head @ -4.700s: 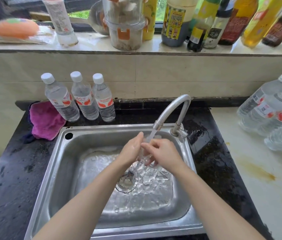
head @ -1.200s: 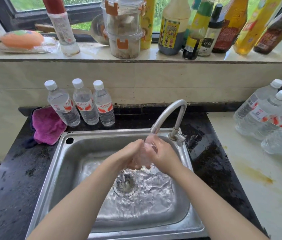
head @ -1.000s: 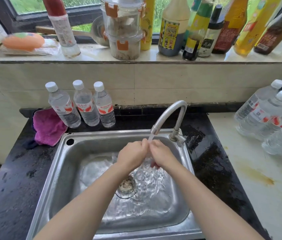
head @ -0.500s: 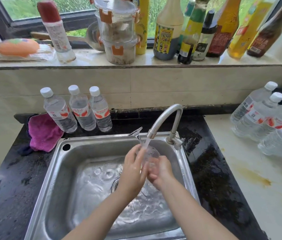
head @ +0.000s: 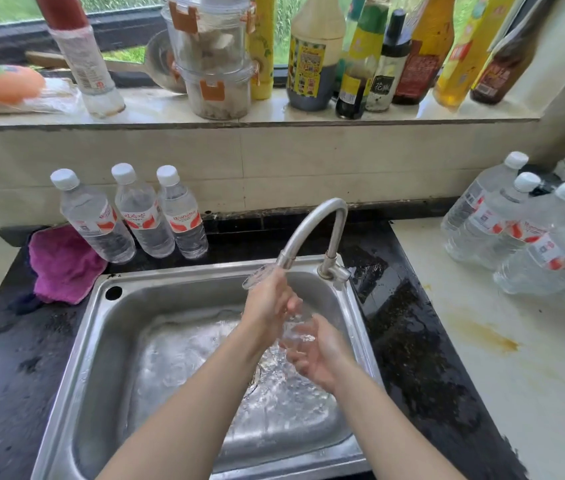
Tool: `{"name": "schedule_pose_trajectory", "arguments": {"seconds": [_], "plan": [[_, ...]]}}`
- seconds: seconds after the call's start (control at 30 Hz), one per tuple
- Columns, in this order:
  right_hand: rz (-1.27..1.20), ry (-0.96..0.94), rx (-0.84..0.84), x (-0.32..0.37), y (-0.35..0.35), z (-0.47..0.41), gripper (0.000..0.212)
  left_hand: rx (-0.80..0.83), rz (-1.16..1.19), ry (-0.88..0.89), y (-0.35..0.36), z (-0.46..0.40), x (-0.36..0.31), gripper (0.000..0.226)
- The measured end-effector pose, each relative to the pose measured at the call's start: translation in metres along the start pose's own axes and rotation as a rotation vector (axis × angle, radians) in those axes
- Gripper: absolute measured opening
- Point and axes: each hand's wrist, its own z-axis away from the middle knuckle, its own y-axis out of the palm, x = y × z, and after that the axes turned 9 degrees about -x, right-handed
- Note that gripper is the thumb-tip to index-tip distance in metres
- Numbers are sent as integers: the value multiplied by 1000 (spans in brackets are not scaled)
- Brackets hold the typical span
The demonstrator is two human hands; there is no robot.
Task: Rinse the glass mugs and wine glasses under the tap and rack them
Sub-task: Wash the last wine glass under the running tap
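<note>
A clear wine glass point(head: 295, 325) lies tilted over the steel sink point(head: 94, 344), under the curved tap point(head: 319, 216). Its round foot point(head: 259, 276) points up and back, just left of the spout. My left hand point(head: 269, 303) grips the stem near the foot. Lower and to the right, my right hand point(head: 315, 356) cups the bowl with curled fingers. Water runs over the bowl and my hands and splashes across the sink floor. Much of the glass is hidden by my hands and the water. No rack and no mugs are in view.
Three small water bottles point(head: 142, 216) and a magenta cloth point(head: 62, 265) sit behind the sink on the left. Several larger water bottles point(head: 523, 233) crowd the pale counter on the right. Sauce bottles and stacked plastic containers point(head: 211, 53) line the window ledge.
The glass has turned, so its foot now points up beside the spout. My left hand moved up to the stem; my right hand dropped lower round the bowl.
</note>
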Motion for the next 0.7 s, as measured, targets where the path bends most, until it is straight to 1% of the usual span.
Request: {"name": "schedule_pose_trajectory", "arguments": {"seconds": [0.03,0.1,0.13,0.17,0.2,0.23,0.3,0.33,0.37,0.4,0.43,0.53,0.57,0.6,0.63,0.67,0.7], "plan": [[44,-181,-69,-7,2,0,30,-69,70,-13,3,0,1,34],[183,-608,-188,-23,6,5,17,-212,158,-38,10,-1,0,33],[230,-731,-207,-29,7,3,13,-255,133,-27,12,-2,1,36],[239,-742,-219,-31,7,-1,15,-264,51,8,11,-3,3,41],[200,-640,-214,-27,5,-6,23,-235,-51,58,10,-2,5,48],[131,-447,-180,-17,4,-7,33,-175,-142,112,7,1,6,53],[45,16,32,2,-3,-3,45,-36,-238,152,1,6,10,60],[43,143,118,6,-5,-2,48,14,-248,140,-3,7,10,63],[44,177,165,7,-5,-1,49,32,-238,124,-5,6,8,66],[35,140,176,7,-2,4,47,12,-206,101,-5,5,7,67],[36,16,128,2,2,6,41,-45,-174,75,-5,2,6,66],[159,-649,-126,-16,16,8,18,-252,-110,24,3,2,6,53],[198,-762,-177,-19,18,5,15,-280,-112,39,4,3,7,48],[213,-744,-188,-17,17,-1,18,-272,-112,66,5,5,8,45],[163,-600,-148,-10,16,-3,24,-225,-103,95,4,5,8,44],[77,-375,-62,-1,14,-3,30,-160,-90,111,1,5,7,45],[17,-130,59,6,10,-4,34,-92,-77,119,-2,4,6,50]]}}
